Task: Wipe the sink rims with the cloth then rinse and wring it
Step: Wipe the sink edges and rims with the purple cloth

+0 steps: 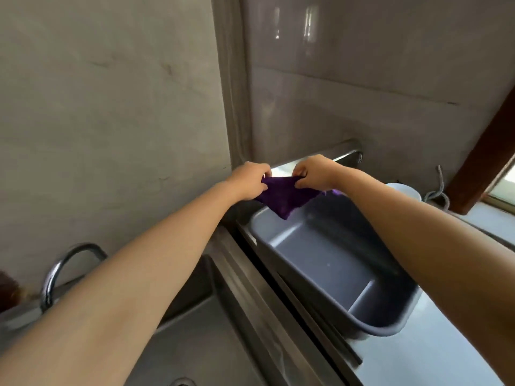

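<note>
In the head view, at the centre of the frame, the left hand (249,181) and right hand (313,174) each pinch an upper corner of the small purple cloth (284,196) with curled fingers. It hangs stretched between them over the far end of the grey plastic tub (334,260). The cloth is well away from the curved chrome tap (55,271) and the stainless steel sink (250,277) at lower left, so rinsing and wringing probably remain, and whether the rims are wiped cannot be told.
</note>
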`<control>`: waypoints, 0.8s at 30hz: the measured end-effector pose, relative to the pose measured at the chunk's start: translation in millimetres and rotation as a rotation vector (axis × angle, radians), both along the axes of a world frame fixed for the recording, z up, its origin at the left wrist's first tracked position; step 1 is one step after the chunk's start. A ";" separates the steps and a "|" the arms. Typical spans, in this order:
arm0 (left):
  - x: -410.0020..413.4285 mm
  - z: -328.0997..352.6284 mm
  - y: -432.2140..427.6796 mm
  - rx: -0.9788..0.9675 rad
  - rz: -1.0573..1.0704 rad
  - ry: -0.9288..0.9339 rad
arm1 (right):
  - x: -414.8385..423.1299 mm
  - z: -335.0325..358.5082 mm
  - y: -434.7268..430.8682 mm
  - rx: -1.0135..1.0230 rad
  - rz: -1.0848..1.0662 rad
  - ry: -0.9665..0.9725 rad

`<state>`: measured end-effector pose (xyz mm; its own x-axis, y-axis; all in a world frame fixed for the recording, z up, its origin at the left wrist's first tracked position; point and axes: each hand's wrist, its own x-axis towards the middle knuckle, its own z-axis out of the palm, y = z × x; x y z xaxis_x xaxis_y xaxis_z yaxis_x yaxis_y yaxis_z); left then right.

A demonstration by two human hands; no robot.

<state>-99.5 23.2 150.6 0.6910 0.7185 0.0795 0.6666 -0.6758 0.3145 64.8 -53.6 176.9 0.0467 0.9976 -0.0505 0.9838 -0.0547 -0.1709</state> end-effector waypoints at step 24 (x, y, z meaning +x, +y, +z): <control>-386.5 22.7 -151.8 -0.087 0.649 -0.052 | -361.0 8.3 0.7 -0.029 0.885 0.010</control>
<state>-486.0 -128.6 173.3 0.1123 0.9934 0.0234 0.9128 -0.1124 0.3925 -296.2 -52.9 185.2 -0.7422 0.6663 -0.0721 0.6660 0.7213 -0.1901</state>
